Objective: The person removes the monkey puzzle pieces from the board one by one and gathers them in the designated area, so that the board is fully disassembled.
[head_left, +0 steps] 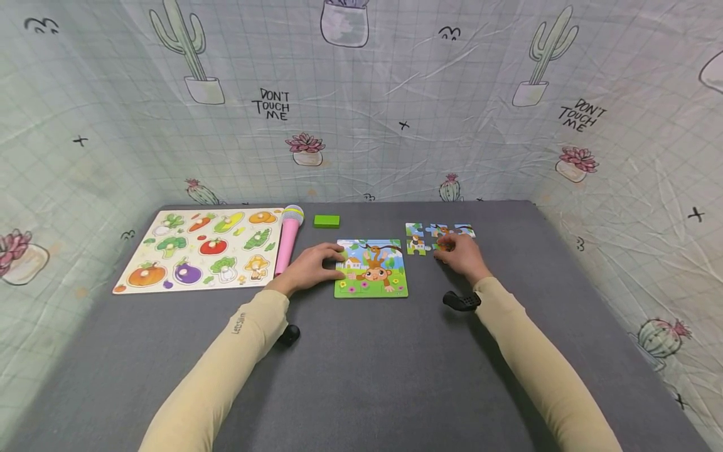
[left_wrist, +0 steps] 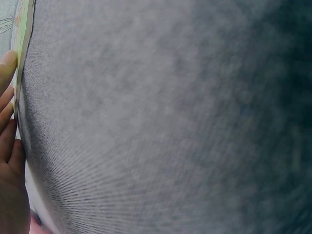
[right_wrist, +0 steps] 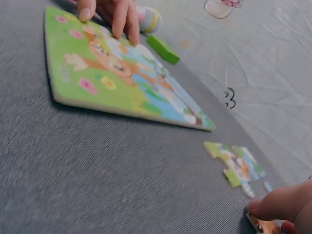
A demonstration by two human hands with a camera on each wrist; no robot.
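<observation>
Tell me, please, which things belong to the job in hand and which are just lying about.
In use:
monkey puzzle board, touched by the left hand
loose puzzle pieces, one pinched by the right hand

Seemingly lying about:
vegetable board
pink microphone
green block

The left hand is touching a thin, green-faced board.
Fingertips are meeting the board's edge, the grey worktop is spreading blurred alongside, and a pink thing is showing near the hand.
</observation>
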